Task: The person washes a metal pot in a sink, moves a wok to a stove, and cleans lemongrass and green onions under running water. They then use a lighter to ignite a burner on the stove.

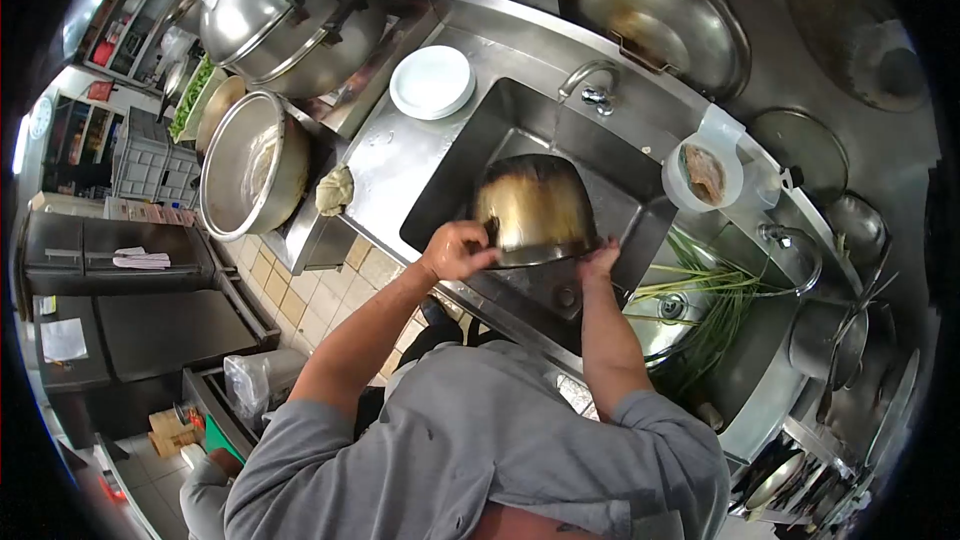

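Note:
A metal pot (535,205), browned and dark on its outside, is tipped over the sink (465,175), its rim towards me. My left hand (460,250) is closed at the pot's left side, around what looks like a handle. On the other side my right hand (600,258) grips the pot near its rim; its fingers are partly hidden. A thin stream of water runs from the faucet (590,80) behind the pot. The inside of the pot cannot be seen.
White plates (432,82) are stacked on the left counter, near a crumpled cloth (334,190) and a large basin (255,165). Long green stalks (705,285) lie in the right sink. A plastic container (703,177) stands on the ledge. Another person's sleeve (205,500) shows lower left.

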Motion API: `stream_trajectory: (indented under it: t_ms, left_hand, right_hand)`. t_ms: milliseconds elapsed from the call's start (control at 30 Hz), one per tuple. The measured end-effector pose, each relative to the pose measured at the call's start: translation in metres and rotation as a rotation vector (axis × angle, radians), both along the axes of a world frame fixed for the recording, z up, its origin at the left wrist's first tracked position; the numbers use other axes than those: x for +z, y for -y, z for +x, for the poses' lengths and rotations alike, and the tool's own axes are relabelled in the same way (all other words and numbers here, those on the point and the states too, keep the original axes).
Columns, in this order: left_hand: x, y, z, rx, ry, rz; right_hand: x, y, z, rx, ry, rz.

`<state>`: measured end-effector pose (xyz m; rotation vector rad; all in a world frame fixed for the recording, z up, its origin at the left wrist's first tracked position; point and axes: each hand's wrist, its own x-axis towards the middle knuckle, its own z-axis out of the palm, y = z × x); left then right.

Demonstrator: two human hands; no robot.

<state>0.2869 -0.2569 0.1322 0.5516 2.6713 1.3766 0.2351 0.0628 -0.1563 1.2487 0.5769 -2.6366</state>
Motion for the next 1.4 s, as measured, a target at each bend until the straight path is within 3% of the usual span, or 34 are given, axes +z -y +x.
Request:
stream_trajectory:
  t_ms: [67, 133, 167, 200, 267, 300, 367, 500, 600, 667, 733, 767, 800, 867, 933, 967, 1033, 1100, 1167, 1200, 1267, 1300, 1333, 1400]
  left_hand:
    - [-0.008, -0.001, -0.023, 0.291, 0.267, 0.079]
    - [-0.060, 0.018, -0.060, 0.370, 0.500, 0.303]
    - [-0.058, 0.014, -0.070, 0.507, 0.543, 0.551]
    - [-0.073, 0.024, -0.086, 0.599, 0.690, 0.505]
    - [-0.107, 0.033, -0.102, 0.798, 0.982, 0.710]
    - [-0.127, 0.038, -0.105, 0.796, 0.989, 0.715]
    - [-0.155, 0.047, -0.111, 0.882, 1.049, 0.724]
    - [-0.153, 0.043, -0.105, 0.924, 1.131, 0.894]
    - [-0.171, 0.054, -0.094, 0.833, 0.954, 0.929]
    - [-0.155, 0.060, -0.074, 0.702, 0.826, 0.997]
    - [-0.117, 0.072, -0.048, 0.691, 0.870, 1.041]
    - [-0.090, 0.082, -0.028, 0.614, 0.824, 1.091]
    - [-0.064, 0.094, -0.004, 0.529, 0.783, 1.132]
    - [-0.028, 0.139, 0.053, 0.321, 0.818, 1.223]
    - [-0.018, 0.193, 0.117, 0.313, 0.789, 1.222]
    - [-0.014, 0.221, 0.152, 0.429, 0.783, 1.161]
    - [-0.017, 0.277, 0.221, 0.667, 0.746, 1.019]
    - [-0.038, 0.330, 0.293, 0.908, 0.729, 0.848]
    - [-0.078, 0.381, 0.363, 1.132, 0.757, 0.721]
    - [-0.093, 0.404, 0.396, 1.234, 0.766, 0.681]
    - [-0.124, 0.444, 0.457, 1.500, 0.845, 0.847]
    - [-0.132, 0.461, 0.477, 1.498, 0.828, 0.854]
    - [-0.138, 0.478, 0.498, 1.603, 0.905, 0.847]
    - [-0.138, 0.518, 0.523, 1.719, 0.981, 0.830]
  right_hand:
    - [0.044, -0.009, -0.022, 0.008, 0.076, 0.077]
    - [0.049, -0.024, -0.043, 0.040, 0.102, 0.203]
    - [0.058, -0.030, -0.059, 0.113, 0.110, 0.274]
    - [0.063, -0.035, -0.071, 0.187, 0.117, 0.345]
    - [0.064, -0.040, -0.091, 0.282, 0.110, 0.343]
    - [0.062, -0.045, -0.096, 0.384, 0.106, 0.337]
    - [0.046, -0.051, -0.102, 0.353, 0.047, 0.296]
    - [0.070, -0.039, -0.102, 0.230, 0.006, 0.222]
    - [0.084, -0.031, -0.094, 0.247, -0.046, 0.305]
    - [0.043, -0.048, -0.090, 0.268, -0.125, 0.377]
    - [0.049, -0.048, -0.089, 0.331, -0.094, 0.637]
    - [0.100, -0.029, -0.081, 0.413, 0.093, 0.881]
    - [0.056, -0.054, -0.080, 0.459, -0.103, 1.170]
    - [0.117, -0.022, -0.045, 0.338, -0.436, 1.566]
    - [0.148, 0.003, -0.023, 0.415, -0.481, 1.265]
    - [0.173, 0.034, -0.017, 0.417, -0.518, 1.268]
    - [0.225, 0.113, 0.010, 0.642, -0.455, 0.993]
    - [0.256, 0.194, 0.033, 0.972, -0.536, 1.053]
    - [0.275, 0.281, 0.067, 1.249, -0.988, 1.347]
    - [0.281, 0.322, 0.084, 1.387, -0.980, 1.159]
    - [0.298, 0.408, 0.120, 1.684, -0.905, 1.022]
    - [0.287, 0.444, 0.135, 1.788, -1.027, 0.975]
    - [0.314, 0.487, 0.163, 1.825, -1.139, 0.991]
    - [0.321, 0.554, 0.200, 1.896, -1.103, 0.899]
